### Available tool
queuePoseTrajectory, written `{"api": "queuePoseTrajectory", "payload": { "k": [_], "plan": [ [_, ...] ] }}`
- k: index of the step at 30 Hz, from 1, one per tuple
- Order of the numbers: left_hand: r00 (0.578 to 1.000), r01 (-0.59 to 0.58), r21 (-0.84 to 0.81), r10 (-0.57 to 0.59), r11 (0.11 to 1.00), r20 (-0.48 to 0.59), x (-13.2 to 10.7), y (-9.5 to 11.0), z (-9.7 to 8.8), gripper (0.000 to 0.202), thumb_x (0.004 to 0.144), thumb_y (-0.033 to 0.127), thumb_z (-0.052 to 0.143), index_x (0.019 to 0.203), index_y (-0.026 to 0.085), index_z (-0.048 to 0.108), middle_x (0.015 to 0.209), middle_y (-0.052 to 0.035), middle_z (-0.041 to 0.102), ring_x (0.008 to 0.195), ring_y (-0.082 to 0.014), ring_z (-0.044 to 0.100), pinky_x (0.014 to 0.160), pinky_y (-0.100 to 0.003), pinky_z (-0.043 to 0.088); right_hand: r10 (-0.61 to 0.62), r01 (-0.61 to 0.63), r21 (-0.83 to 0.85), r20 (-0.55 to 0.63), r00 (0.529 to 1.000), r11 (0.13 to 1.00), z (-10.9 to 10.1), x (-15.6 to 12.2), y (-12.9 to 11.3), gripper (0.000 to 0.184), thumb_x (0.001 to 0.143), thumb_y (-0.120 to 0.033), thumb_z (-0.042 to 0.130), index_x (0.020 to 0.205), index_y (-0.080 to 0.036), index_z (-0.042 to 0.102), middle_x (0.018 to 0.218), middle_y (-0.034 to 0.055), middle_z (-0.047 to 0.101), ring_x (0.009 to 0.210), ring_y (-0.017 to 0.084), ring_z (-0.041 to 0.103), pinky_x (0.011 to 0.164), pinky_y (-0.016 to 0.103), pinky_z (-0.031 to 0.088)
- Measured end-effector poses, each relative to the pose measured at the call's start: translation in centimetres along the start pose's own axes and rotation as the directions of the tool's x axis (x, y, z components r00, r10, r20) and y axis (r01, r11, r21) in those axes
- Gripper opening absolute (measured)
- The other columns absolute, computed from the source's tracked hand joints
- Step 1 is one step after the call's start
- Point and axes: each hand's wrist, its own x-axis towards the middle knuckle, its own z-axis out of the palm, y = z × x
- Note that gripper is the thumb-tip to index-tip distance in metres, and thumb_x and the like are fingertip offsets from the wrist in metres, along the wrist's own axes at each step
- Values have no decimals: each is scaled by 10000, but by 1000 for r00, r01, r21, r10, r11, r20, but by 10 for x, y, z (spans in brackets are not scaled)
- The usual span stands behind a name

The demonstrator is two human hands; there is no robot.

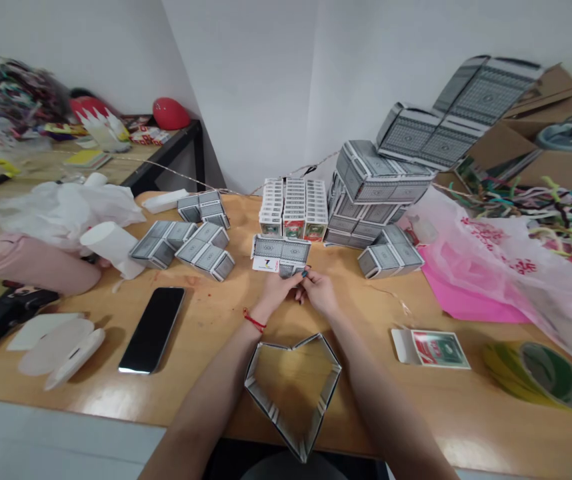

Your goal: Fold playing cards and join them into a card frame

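Both my hands meet at the middle of the wooden table [206,333]. My left hand [277,291] and my right hand [319,291] pinch together a small grey patterned card box [292,270] between their fingertips. Just beyond it lies a flattened card box strip [280,253]. Between my forearms, near the table's front edge, sits a heart-shaped frame made of card boxes [293,393]. A red string circles my left wrist.
Rows of card packs [295,208] stand behind. Stacked box assemblies [373,187] rise at the right, smaller ones [186,243] at the left. A black phone [153,329], a red card pack [433,348], tape rolls [541,373], pink plastic bags [486,267] and white tissue [61,207] lie around.
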Motion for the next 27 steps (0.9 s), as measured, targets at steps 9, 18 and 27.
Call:
{"api": "queuePoseTrajectory", "payload": {
  "k": [9,18,27],
  "plan": [
    [993,101,-107,-94,989,67,1,0,-9,407,640,367,610,951,104,611,667,-45,662,366,-83,488,345,-208,383,-9,30,-137,154,988,990,6,-5,-6,328,747,-473,469,595,-183,457,420,-36,536,327,80,483,342,181,381],
    [994,98,-54,-95,994,51,0,-2,-9,475,643,440,608,972,98,626,643,-58,666,334,-107,488,294,-232,371,4,28,-307,102,995,951,11,-4,2,369,804,-387,379,497,-194,446,334,-43,460,269,81,425,297,187,308],
    [992,88,0,-87,996,87,0,-2,-10,437,669,415,584,975,106,619,635,-55,664,316,-97,473,315,-232,382,2,26,-169,161,987,985,8,-6,-5,283,765,-367,425,545,-189,435,406,-50,490,303,71,449,317,177,329]
  ]
}}
